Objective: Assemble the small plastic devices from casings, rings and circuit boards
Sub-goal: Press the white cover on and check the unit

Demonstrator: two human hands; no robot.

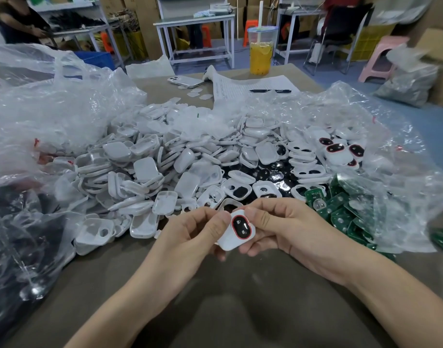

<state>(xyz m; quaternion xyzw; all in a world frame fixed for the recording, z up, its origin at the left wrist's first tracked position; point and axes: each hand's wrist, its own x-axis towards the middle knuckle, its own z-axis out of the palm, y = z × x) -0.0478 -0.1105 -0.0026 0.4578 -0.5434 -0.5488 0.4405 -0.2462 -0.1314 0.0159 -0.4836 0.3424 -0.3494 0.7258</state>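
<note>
A small white device with a black oval insert ringed in red is held between both hands just above the table's near middle. My left hand pinches its left side, thumb on top. My right hand grips its right side, thumb pressing the top edge. Behind lies a big heap of white casings and white rings. Black glossy inserts sit in the heap's middle. Green circuit boards are piled at the right. A few finished devices with red rings lie farther right.
Clear plastic bags billow at the left and right of the heap. A dark bag lies at the near left. At the table's back are a phone, papers with a pen and a yellow drink cup.
</note>
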